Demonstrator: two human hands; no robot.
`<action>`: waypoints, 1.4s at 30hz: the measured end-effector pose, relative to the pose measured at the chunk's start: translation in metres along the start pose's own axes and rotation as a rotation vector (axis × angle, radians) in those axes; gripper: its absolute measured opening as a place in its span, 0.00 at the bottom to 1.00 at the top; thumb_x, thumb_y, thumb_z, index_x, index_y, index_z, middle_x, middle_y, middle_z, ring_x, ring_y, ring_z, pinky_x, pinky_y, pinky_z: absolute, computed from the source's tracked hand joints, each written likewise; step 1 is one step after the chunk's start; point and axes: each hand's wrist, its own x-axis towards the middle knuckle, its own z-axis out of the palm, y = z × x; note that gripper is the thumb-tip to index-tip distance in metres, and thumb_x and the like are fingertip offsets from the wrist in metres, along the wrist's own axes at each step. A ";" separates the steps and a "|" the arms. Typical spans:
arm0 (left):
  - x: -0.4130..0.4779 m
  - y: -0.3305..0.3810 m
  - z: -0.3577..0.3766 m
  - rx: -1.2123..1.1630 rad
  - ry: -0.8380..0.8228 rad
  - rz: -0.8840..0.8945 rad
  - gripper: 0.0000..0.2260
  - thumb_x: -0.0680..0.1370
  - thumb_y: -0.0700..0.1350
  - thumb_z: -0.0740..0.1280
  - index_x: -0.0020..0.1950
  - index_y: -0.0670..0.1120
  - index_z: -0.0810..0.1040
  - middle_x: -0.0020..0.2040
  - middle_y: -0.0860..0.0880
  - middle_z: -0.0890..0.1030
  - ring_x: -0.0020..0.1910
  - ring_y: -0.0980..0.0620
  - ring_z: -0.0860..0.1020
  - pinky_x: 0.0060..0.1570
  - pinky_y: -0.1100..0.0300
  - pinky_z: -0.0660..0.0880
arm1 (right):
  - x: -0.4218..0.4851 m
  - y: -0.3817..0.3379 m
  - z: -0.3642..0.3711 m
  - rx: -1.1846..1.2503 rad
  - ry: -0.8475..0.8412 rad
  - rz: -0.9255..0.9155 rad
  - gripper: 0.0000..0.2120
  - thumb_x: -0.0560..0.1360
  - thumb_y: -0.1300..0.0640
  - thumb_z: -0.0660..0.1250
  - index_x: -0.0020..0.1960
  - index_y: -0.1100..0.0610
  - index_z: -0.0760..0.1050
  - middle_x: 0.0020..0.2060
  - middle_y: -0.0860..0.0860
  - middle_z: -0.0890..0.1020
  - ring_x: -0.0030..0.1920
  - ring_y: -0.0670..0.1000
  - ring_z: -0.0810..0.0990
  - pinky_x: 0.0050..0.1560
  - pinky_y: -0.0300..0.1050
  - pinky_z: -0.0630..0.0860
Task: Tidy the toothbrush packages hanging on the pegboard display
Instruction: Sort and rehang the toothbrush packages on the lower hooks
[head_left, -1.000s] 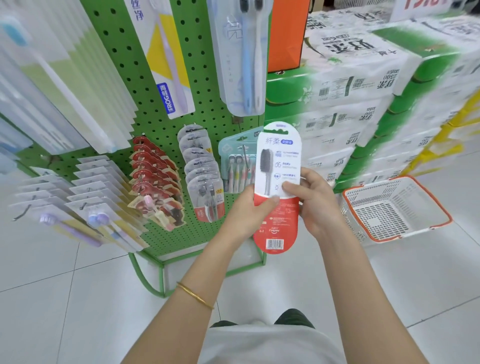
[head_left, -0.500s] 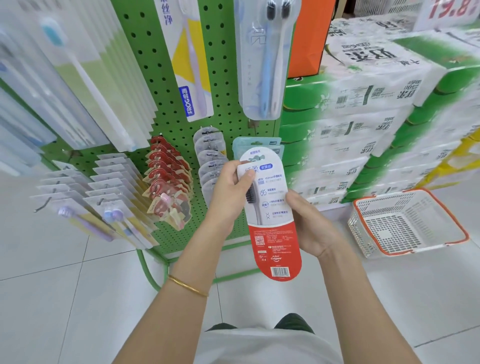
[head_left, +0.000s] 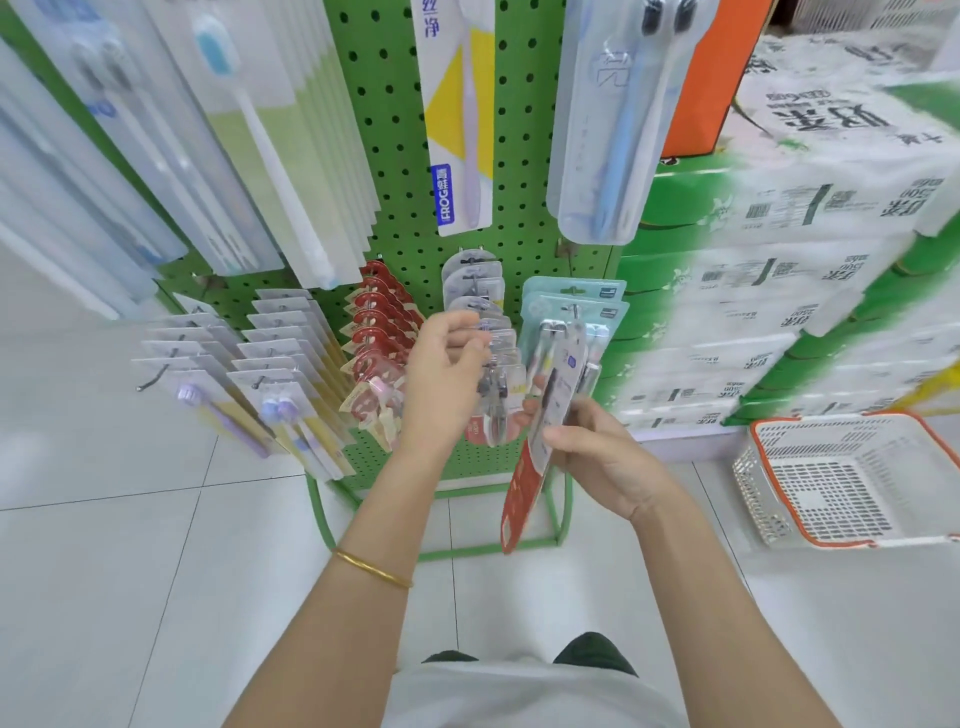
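Note:
A green pegboard (head_left: 400, 130) carries rows of hanging toothbrush packages. My right hand (head_left: 597, 452) grips a white-and-red toothbrush package (head_left: 540, 431), turned edge-on and tilted in front of the lower pegs. My left hand (head_left: 447, 374) reaches into the row of grey-topped packages (head_left: 475, 291) on the peg, fingers curled on the front ones. A teal package row (head_left: 571, 296) hangs just right of it, a red row (head_left: 382, 332) just left.
Long toothbrush packs (head_left: 234, 140) hang along the upper left. Stacked tissue cartons (head_left: 779, 260) stand to the right. A white basket with an orange rim (head_left: 852, 478) lies on the tiled floor at the right. The rack's green frame (head_left: 322, 514) stands on the floor.
My left hand let go of the white-and-red package and moved up to the grey-topped row. The right hand turned the package edge-on. The view moved closer to the pegboard.

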 end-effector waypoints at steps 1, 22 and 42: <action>0.001 -0.002 -0.004 -0.001 0.033 -0.011 0.11 0.79 0.36 0.60 0.54 0.52 0.72 0.51 0.49 0.79 0.52 0.52 0.79 0.51 0.59 0.76 | 0.002 0.001 0.003 -0.064 0.036 0.011 0.43 0.56 0.56 0.80 0.66 0.60 0.66 0.53 0.51 0.81 0.54 0.49 0.81 0.50 0.43 0.76; 0.027 -0.034 -0.027 0.071 -0.068 -0.133 0.13 0.78 0.34 0.60 0.54 0.52 0.73 0.51 0.52 0.78 0.48 0.53 0.76 0.55 0.50 0.77 | 0.074 0.086 0.050 -0.866 0.838 -0.176 0.41 0.53 0.46 0.83 0.54 0.64 0.66 0.45 0.52 0.69 0.48 0.58 0.72 0.45 0.57 0.73; 0.035 -0.038 -0.018 0.229 -0.100 -0.059 0.14 0.78 0.33 0.59 0.55 0.52 0.73 0.60 0.50 0.72 0.46 0.62 0.74 0.52 0.69 0.71 | 0.074 0.097 0.051 -1.007 0.933 -0.249 0.48 0.56 0.39 0.79 0.66 0.64 0.66 0.51 0.57 0.74 0.51 0.58 0.74 0.46 0.55 0.75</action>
